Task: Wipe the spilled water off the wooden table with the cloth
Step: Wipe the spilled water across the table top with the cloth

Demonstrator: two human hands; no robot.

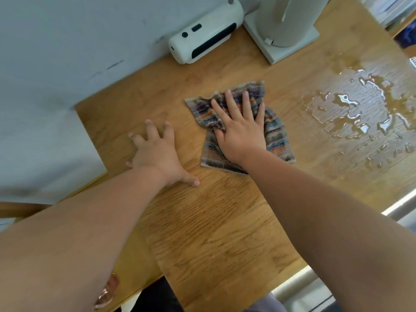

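A striped, multicoloured cloth [275, 134] lies crumpled on the wooden table [216, 233] near its middle. My right hand [240, 129] presses flat on the cloth with its fingers spread and straight. My left hand [157, 154] rests on the bare wood to the left of the cloth, fingers spread, holding nothing. The spilled water [364, 113] spreads in a wide shiny puddle with scattered drops on the right part of the table, apart from the cloth's right edge.
A white device with a black panel [204, 37] lies at the table's back edge by the wall. A white stand with a square base [283, 34] is to its right. The table's left edge steps inward near my left hand.
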